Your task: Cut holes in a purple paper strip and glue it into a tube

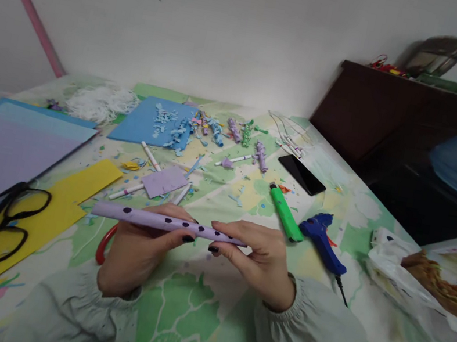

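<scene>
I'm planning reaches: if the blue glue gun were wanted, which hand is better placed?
Probably the right hand: it is clearly nearer the blue glue gun, though it grips the purple roll. The left hand also holds the roll, farther away.

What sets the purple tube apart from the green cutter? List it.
The purple tube is pale with a row of dark spots; the green cutter is bright with no such row. The purple tube is held by the left hand and right hand; the green cutter lies on the table. Both are long and narrow.
</scene>
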Motion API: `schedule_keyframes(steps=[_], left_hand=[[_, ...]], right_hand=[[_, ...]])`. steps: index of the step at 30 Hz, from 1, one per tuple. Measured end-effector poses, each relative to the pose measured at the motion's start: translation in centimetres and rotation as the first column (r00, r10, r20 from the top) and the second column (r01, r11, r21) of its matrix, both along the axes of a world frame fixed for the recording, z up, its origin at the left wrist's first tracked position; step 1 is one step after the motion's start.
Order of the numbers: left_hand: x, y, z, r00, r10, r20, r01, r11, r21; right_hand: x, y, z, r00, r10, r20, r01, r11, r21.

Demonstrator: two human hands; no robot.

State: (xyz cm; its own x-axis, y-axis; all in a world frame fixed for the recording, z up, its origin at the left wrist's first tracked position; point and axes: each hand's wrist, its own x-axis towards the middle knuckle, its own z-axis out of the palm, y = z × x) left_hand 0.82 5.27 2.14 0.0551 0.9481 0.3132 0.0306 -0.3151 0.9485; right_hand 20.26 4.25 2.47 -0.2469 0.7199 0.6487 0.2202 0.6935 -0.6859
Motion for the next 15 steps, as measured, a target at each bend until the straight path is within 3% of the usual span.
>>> schedule_keyframes(steps=[5,10,15], left_hand=[[0.09,0.1,0.26,1.0,0.004,-0.022,-0.004,0.999,0.037],[-0.14,0.4,0.05,1.0,0.005,0.004,-0.005,0.999,0.05],[-0.04,0.55,0.63,0.997,0.021,0.079,-0.028,0.996,0.088]], right_hand=[[-0.19,0.13,-0.21,0.995,0.037,-0.089,-0.047,0.992,-0.115],[-0.08,0.43,-0.23,0.991,-0.055,-0.122,0.028,0.977,-0.212],[0.18,0.65,-0.5,0.935,0.017,-0.354,-0.164,0.906,-0.39]])
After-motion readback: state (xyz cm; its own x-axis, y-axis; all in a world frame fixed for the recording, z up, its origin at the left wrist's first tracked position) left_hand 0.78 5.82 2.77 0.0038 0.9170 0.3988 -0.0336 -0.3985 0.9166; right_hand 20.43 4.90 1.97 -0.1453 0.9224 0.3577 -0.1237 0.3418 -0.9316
